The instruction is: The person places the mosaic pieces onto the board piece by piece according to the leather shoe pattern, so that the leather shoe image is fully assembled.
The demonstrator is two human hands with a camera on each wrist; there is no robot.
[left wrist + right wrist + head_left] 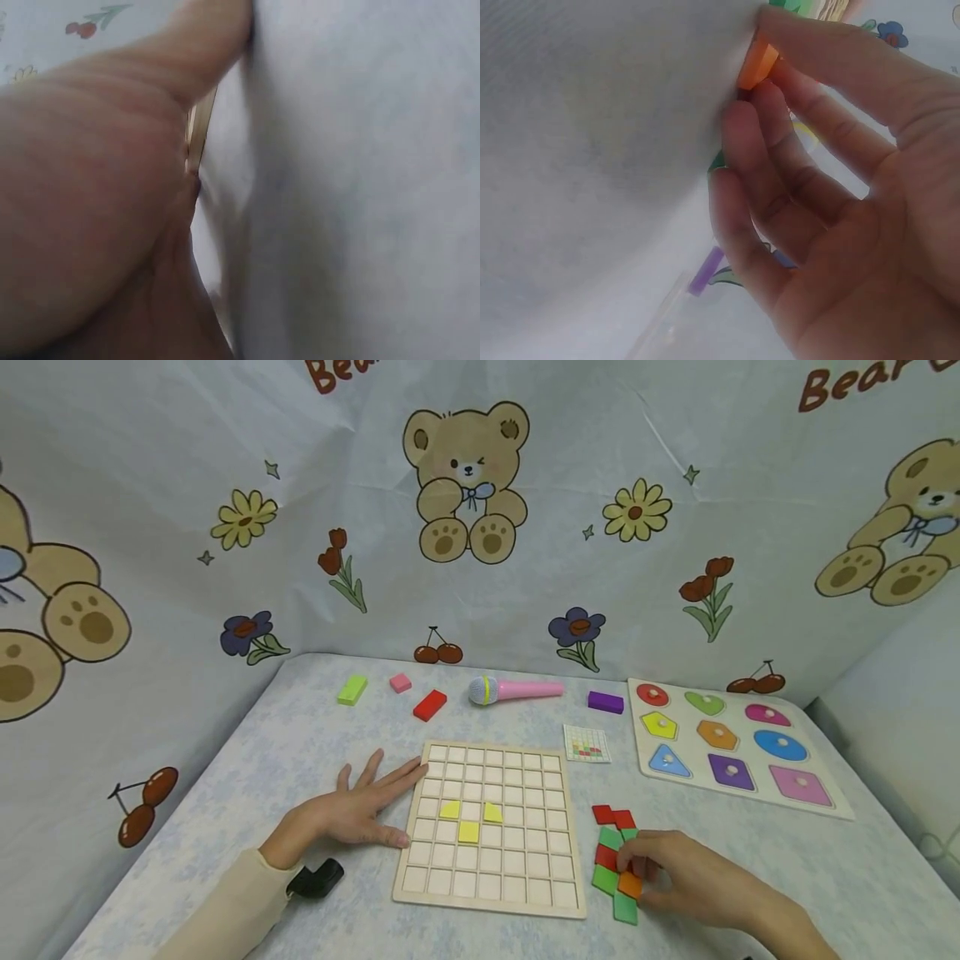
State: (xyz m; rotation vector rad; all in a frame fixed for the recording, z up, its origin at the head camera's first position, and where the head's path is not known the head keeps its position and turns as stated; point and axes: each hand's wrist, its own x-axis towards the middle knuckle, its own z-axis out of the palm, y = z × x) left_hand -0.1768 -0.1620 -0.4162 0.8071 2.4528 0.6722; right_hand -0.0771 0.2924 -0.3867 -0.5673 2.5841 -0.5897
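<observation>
A wooden grid board (487, 906) lies flat on the table, with three yellow pieces (468, 832) in its cells; two of them have a cut corner. My left hand (367, 810) rests beside the board with fingers spread, fingertips and thumb touching its left edge. In the left wrist view the hand (82, 195) covers most of the board. Right of the board, my right hand (690, 872) pinches an orange tile (630, 884) between thumb and fingers. The same orange tile (759, 61) shows at the fingertips in the right wrist view. Red and green tiles (606, 880) lie around it, partly hidden by the fingers.
A small pattern card (587, 744) lies beyond the board's right corner. At the right is a knobbed shape puzzle (750, 747). Along the back are a pink toy microphone (517, 690), a purple block (605, 702), a red block (430, 705), a pink block (401, 682) and a green block (352, 690).
</observation>
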